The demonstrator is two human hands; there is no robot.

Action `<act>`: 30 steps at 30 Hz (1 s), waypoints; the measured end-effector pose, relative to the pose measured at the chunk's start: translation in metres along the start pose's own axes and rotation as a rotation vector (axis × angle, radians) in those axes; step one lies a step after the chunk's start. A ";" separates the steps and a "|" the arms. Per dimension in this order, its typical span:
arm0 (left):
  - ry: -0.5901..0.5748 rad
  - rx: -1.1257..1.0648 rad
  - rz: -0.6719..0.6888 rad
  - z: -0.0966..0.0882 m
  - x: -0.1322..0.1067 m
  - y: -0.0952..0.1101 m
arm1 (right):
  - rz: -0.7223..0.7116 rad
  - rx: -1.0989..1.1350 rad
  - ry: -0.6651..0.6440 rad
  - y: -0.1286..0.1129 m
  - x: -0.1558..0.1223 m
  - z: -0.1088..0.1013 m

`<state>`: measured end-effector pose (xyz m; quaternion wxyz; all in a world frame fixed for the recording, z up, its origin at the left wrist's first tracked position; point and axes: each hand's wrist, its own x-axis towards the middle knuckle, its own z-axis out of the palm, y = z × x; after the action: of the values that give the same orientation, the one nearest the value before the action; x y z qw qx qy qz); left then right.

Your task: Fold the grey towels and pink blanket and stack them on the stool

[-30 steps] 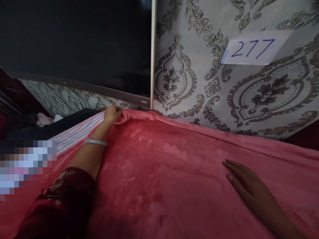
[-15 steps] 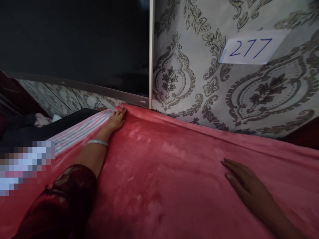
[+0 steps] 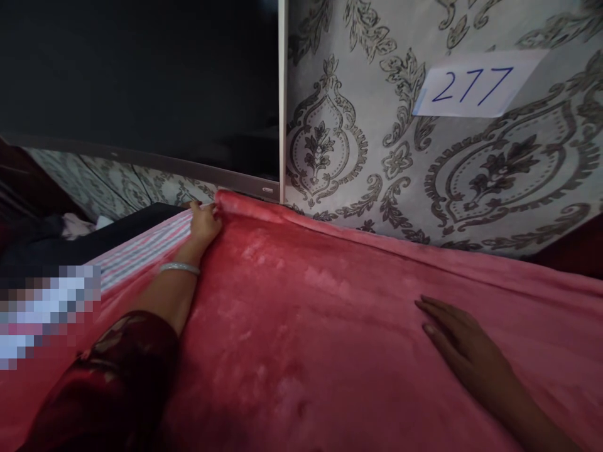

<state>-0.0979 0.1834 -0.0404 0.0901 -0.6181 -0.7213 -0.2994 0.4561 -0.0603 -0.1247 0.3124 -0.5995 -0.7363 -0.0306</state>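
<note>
A red plush blanket [image 3: 320, 314] is spread over the bed before me, its far edge slightly rolled along the wall. At its far left corner, my left hand [image 3: 205, 225], a silver bangle on the wrist, has its fingers bent over the edge of a striped sheet [image 3: 146, 248]. That sheet shows as a pink, white and grey strip beside the blanket. My right hand [image 3: 464, 345] rests on the blanket at the right, palm down, fingers stretched out and thumb apart, holding nothing.
A large dark television screen [image 3: 141, 81] hangs at the upper left. Behind the bed stands a patterned wall [image 3: 325, 144] with a paper sign [image 3: 475, 88] reading 277. A black surface [image 3: 136, 223] and some clothes [image 3: 78, 226] lie beyond the left edge.
My left hand has shifted a little left, from the blanket's corner onto the striped sheet's edge, and its fingers have curled. My right hand has stayed in place.
</note>
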 end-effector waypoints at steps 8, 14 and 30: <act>-0.508 -0.049 0.516 0.008 -0.020 0.064 | -0.010 -0.002 0.005 -0.002 0.001 -0.001; -0.592 0.179 0.312 0.022 -0.024 0.045 | 0.010 0.010 0.003 -0.005 0.002 -0.002; -0.492 0.265 -0.002 0.004 -0.014 0.017 | 0.020 0.006 0.012 -0.007 0.006 0.007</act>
<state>-0.0780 0.1743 -0.0453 -0.0079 -0.6544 -0.7549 -0.0437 0.4467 -0.0545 -0.1251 0.3190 -0.6055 -0.7286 -0.0289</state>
